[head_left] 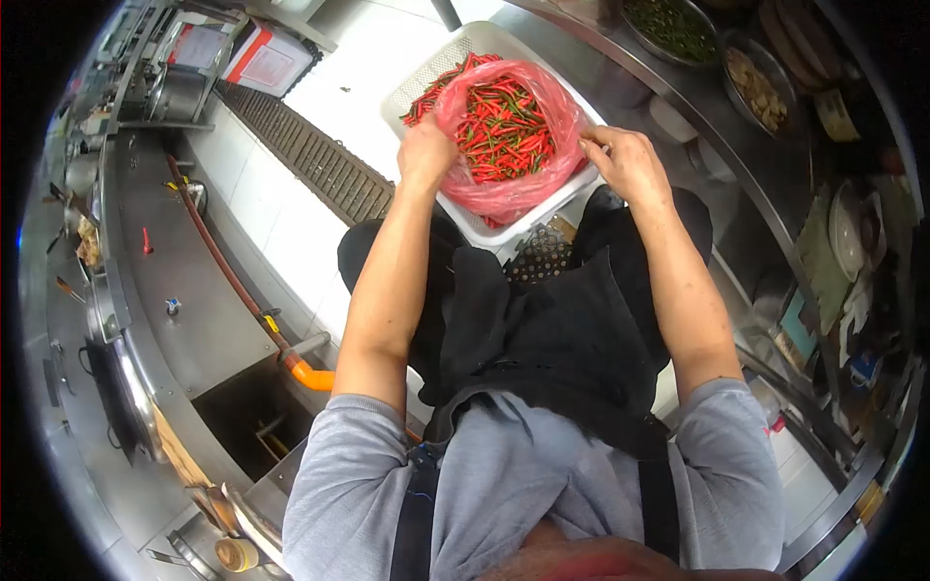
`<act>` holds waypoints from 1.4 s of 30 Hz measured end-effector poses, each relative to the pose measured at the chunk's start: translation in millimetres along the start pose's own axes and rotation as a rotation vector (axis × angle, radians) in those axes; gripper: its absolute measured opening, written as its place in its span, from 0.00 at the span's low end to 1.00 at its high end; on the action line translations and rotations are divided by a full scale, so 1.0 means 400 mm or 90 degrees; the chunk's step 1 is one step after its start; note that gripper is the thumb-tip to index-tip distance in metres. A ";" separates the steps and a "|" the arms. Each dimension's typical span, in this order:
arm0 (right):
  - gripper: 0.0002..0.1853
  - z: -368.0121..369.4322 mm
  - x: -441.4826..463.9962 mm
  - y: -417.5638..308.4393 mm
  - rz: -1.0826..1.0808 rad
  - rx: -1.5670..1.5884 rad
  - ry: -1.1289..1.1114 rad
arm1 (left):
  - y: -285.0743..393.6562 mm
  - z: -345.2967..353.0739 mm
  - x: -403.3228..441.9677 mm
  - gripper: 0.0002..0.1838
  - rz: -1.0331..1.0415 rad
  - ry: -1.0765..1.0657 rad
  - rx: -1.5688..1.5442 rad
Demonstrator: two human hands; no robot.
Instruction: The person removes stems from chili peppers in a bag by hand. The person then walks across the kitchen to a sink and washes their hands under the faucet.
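Observation:
A pink translucent plastic bag (pixel 557 97) stands wide open, full of red and green chillies (pixel 504 131). It sits in a white plastic basket (pixel 426 73) on the floor between my knees. More chillies lie loose in the basket, beyond the bag's left side. My left hand (pixel 426 155) is closed at the bag's left rim, its fingertips partly hidden. On the opposite side, my right hand (pixel 628 165) pinches the rim between thumb and fingers.
A floor drain grate (pixel 300 150) runs along the left, beside a steel stove counter (pixel 184 271) with an orange pipe (pixel 308 376). Steel shelving (pixel 697 107) on the right carries bowls of chopped greens (pixel 673 29) and pale pieces (pixel 756 92).

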State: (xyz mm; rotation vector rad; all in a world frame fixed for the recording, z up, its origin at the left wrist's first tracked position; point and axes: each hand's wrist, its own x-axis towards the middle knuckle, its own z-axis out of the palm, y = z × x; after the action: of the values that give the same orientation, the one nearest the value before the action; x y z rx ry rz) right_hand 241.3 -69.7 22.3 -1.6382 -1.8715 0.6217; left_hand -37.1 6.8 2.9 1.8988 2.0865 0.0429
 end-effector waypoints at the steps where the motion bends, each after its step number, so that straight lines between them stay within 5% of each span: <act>1: 0.14 -0.002 -0.011 0.005 0.010 0.008 0.007 | -0.013 -0.006 0.000 0.23 0.008 -0.004 0.011; 5: 0.14 -0.022 -0.013 0.023 -0.007 0.029 0.053 | -0.051 -0.008 0.009 0.22 0.016 0.083 -0.019; 7: 0.13 -0.032 -0.012 0.024 0.034 0.027 0.043 | -0.042 0.000 -0.009 0.21 0.318 0.345 -0.071; 10: 0.12 -0.029 -0.008 0.036 0.014 0.024 0.049 | 0.041 -0.010 -0.053 0.18 0.452 0.362 -0.127; 11: 0.12 -0.032 -0.009 0.035 0.015 0.025 0.052 | 0.056 0.001 -0.053 0.18 0.455 0.362 -0.126; 14: 0.12 -0.037 -0.011 0.028 0.024 0.010 0.038 | 0.062 0.085 -0.026 0.13 0.287 0.079 0.033; 25: 0.12 -0.038 -0.012 0.039 0.036 0.015 0.045 | 0.085 0.121 0.072 0.11 0.325 0.107 -0.043; 31: 0.11 -0.026 0.002 0.041 0.026 0.033 0.044 | 0.094 0.113 0.063 0.11 0.322 0.047 0.133; 42: 0.13 -0.023 0.005 0.034 0.010 0.023 0.047 | 0.074 0.072 0.057 0.12 0.259 0.080 -0.088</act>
State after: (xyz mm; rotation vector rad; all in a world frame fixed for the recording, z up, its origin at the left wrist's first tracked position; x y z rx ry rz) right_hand 257.3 -66.2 20.1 -1.6321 -1.7862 0.5903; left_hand -2.8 27.0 -22.2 2.2470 1.6825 0.3962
